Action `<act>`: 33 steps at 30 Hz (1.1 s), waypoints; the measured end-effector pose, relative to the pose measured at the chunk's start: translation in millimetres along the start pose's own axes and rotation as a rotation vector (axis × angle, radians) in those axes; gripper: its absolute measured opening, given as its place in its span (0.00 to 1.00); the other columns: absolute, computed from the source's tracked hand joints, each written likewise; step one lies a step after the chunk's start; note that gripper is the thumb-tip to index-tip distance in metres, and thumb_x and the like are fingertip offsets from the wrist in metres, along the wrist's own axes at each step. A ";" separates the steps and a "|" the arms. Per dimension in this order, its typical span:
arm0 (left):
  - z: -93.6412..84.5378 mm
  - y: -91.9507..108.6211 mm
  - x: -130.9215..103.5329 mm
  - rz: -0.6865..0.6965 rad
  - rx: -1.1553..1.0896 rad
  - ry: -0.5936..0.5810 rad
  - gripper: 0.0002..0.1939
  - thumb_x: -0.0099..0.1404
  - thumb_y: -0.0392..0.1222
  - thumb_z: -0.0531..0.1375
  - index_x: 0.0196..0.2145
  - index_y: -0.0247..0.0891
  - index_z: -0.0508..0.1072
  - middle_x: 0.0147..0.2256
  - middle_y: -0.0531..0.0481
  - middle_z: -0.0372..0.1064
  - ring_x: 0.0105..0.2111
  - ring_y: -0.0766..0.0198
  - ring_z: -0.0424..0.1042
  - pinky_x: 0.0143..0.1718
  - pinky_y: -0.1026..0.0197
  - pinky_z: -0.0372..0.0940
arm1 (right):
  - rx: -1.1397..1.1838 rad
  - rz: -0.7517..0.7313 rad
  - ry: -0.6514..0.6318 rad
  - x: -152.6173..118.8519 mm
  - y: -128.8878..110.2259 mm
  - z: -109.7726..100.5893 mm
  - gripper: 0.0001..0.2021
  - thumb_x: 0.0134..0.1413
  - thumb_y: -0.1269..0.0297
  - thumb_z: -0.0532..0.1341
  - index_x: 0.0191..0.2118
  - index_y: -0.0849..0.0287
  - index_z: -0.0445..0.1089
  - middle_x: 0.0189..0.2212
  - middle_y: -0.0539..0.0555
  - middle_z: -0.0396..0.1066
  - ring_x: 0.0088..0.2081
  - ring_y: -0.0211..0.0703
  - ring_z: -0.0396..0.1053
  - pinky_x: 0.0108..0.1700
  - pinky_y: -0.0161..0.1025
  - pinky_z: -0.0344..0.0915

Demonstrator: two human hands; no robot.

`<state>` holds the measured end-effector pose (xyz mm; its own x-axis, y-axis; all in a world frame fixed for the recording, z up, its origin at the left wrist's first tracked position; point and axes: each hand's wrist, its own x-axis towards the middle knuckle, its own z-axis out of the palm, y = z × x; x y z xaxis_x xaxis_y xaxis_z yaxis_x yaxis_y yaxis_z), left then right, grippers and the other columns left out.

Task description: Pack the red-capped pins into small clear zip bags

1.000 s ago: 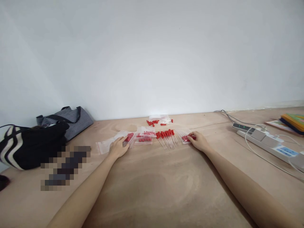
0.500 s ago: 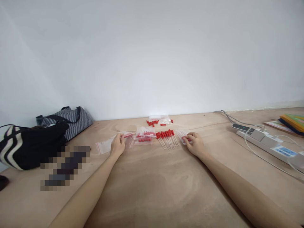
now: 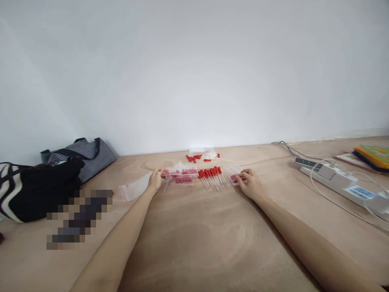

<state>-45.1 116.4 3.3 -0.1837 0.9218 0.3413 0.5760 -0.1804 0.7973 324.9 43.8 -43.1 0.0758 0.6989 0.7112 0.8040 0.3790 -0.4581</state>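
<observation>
Several slender, red-topped droppers [image 3: 213, 172]

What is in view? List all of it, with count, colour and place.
Red-topped clear sticks: about nine, centre
Bagged red pieces: count unclear, left of the sticks
Bag with red tops: one, clear, under right fingers
Flat bag: one, clear, left
Loose red pieces: several, near the wall
Back bag: one, clear, by the wall
Striped bag: one, dark and white, far left
Black bag: one, white-striped, far left
Pixelated item: one, dark, left
Power strip: one, white, plugs and cables, right
Device: one, dark, green lights, right
Stacked flat items: several, yellow and blue, far right
Table: one, light brown
Wall: white, behind
Left hand: one, on bagged pieces
Right hand: one
</observation>
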 end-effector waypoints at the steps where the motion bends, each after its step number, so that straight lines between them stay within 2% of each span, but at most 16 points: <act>1: -3.7 -0.3 0.3 0.012 0.076 -0.014 0.03 0.52 0.38 0.50 0.25 0.38 0.62 0.33 0.46 0.72 0.37 0.54 0.70 0.40 0.54 0.62 | 0.001 0.001 -0.004 0.1 -0.4 0.0 0.13 0.52 0.58 0.53 0.28 0.59 0.70 0.30 0.57 0.64 0.35 0.45 0.64 0.37 0.42 0.63; 5: -28.5 -2.9 -6.9 0.051 0.384 -0.054 0.13 0.51 0.38 0.54 0.36 0.37 0.68 0.45 0.43 0.67 0.50 0.47 0.60 0.51 0.48 0.51 | 0.006 0.011 -0.013 0.4 -1.4 0.1 0.14 0.52 0.57 0.52 0.28 0.60 0.71 0.30 0.57 0.64 0.35 0.44 0.64 0.37 0.41 0.63; 9: -58.7 -14.1 -24.0 0.037 0.635 -0.105 0.21 0.57 0.44 0.51 0.46 0.31 0.66 0.53 0.37 0.57 0.56 0.44 0.50 0.54 0.43 0.42 | 0.013 0.016 -0.032 0.4 -1.8 0.4 0.15 0.52 0.56 0.52 0.28 0.60 0.71 0.30 0.57 0.64 0.34 0.43 0.64 0.37 0.41 0.63; 12: -76.2 -24.4 -34.8 0.005 0.774 -0.157 0.24 0.60 0.44 0.49 0.50 0.27 0.64 0.52 0.36 0.59 0.54 0.47 0.54 0.53 0.48 0.48 | 0.013 0.018 -0.036 0.3 -2.0 0.8 0.15 0.52 0.56 0.52 0.28 0.59 0.71 0.30 0.56 0.64 0.34 0.43 0.64 0.38 0.41 0.64; 14: -83.6 -27.5 -39.2 -0.004 0.848 -0.187 0.21 0.60 0.45 0.49 0.48 0.32 0.67 0.49 0.40 0.64 0.50 0.50 0.61 0.50 0.53 0.54 | 0.014 0.022 -0.031 0.1 -2.0 1.1 0.14 0.52 0.56 0.52 0.29 0.59 0.71 0.31 0.56 0.64 0.34 0.43 0.65 0.37 0.41 0.64; 16: -88.3 -25.7 -41.5 -0.021 0.917 -0.187 0.18 0.60 0.44 0.49 0.43 0.36 0.71 0.43 0.42 0.70 0.45 0.49 0.67 0.45 0.54 0.59 | 0.022 0.020 -0.031 -0.2 -2.0 1.1 0.14 0.52 0.57 0.53 0.29 0.60 0.71 0.31 0.57 0.64 0.34 0.43 0.65 0.36 0.40 0.64; 19: -93.3 -14.4 -44.7 -0.079 1.005 -0.119 0.17 0.61 0.41 0.47 0.37 0.34 0.74 0.34 0.37 0.73 0.38 0.43 0.70 0.38 0.49 0.62 | 0.031 0.011 -0.034 -0.8 -2.1 0.7 0.13 0.51 0.58 0.53 0.29 0.60 0.71 0.31 0.57 0.63 0.34 0.43 0.65 0.36 0.40 0.65; 22: -94.4 2.9 -55.9 -0.067 1.036 0.048 0.21 0.64 0.42 0.44 0.43 0.32 0.71 0.36 0.34 0.72 0.37 0.41 0.70 0.35 0.46 0.62 | 0.035 -0.001 -0.013 -1.0 -2.6 -0.1 0.13 0.51 0.59 0.53 0.29 0.60 0.70 0.31 0.57 0.63 0.34 0.43 0.65 0.35 0.40 0.65; 23: -92.0 8.9 -63.1 0.035 1.012 0.149 0.20 0.64 0.42 0.44 0.45 0.33 0.70 0.38 0.36 0.72 0.38 0.43 0.70 0.37 0.47 0.63 | 0.037 -0.009 0.001 -0.9 -2.9 -0.3 0.12 0.51 0.59 0.53 0.29 0.60 0.70 0.31 0.57 0.63 0.34 0.43 0.65 0.35 0.40 0.65; 24: -87.5 14.7 -72.3 0.175 0.956 0.180 0.19 0.63 0.41 0.45 0.44 0.34 0.71 0.41 0.39 0.71 0.41 0.47 0.69 0.39 0.50 0.63 | 0.039 -0.019 0.014 -0.7 -3.4 -0.4 0.12 0.51 0.60 0.53 0.28 0.61 0.70 0.31 0.57 0.63 0.34 0.43 0.65 0.35 0.40 0.65; 26: -72.2 25.2 -95.3 0.445 0.834 0.054 0.16 0.61 0.38 0.48 0.41 0.36 0.73 0.43 0.44 0.70 0.42 0.52 0.69 0.42 0.56 0.64 | 0.037 -0.053 0.033 -0.4 -4.9 -0.6 0.11 0.51 0.61 0.54 0.28 0.60 0.69 0.31 0.57 0.64 0.34 0.43 0.65 0.36 0.41 0.64; 28: -51.3 34.5 -120.0 0.647 0.739 -0.147 0.15 0.61 0.39 0.48 0.39 0.39 0.73 0.41 0.47 0.72 0.40 0.56 0.71 0.41 0.58 0.65 | 0.030 -0.103 0.033 -0.7 -7.7 -0.8 0.09 0.51 0.63 0.54 0.28 0.59 0.69 0.30 0.56 0.64 0.33 0.43 0.65 0.37 0.42 0.64; 31: -23.8 46.5 -144.6 0.834 0.601 -0.462 0.16 0.63 0.37 0.46 0.42 0.40 0.72 0.42 0.47 0.71 0.43 0.58 0.69 0.45 0.55 0.63 | 0.027 -0.183 0.000 -2.8 -14.2 -1.4 0.07 0.50 0.66 0.54 0.29 0.58 0.68 0.30 0.55 0.65 0.34 0.43 0.64 0.37 0.43 0.63; 33: -15.8 52.5 -146.4 0.891 0.517 -0.625 0.19 0.63 0.32 0.46 0.45 0.43 0.70 0.48 0.48 0.66 0.49 0.59 0.63 0.48 0.55 0.60 | 0.038 -0.229 -0.033 -4.9 -19.5 -2.3 0.06 0.50 0.67 0.54 0.29 0.58 0.67 0.31 0.55 0.65 0.34 0.43 0.64 0.37 0.42 0.63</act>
<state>-0.6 -33.5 3.0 0.7764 0.5758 0.2563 0.5815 -0.8113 0.0612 310.2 31.6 -36.4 -0.1258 0.6114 0.7812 0.7754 0.5518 -0.3070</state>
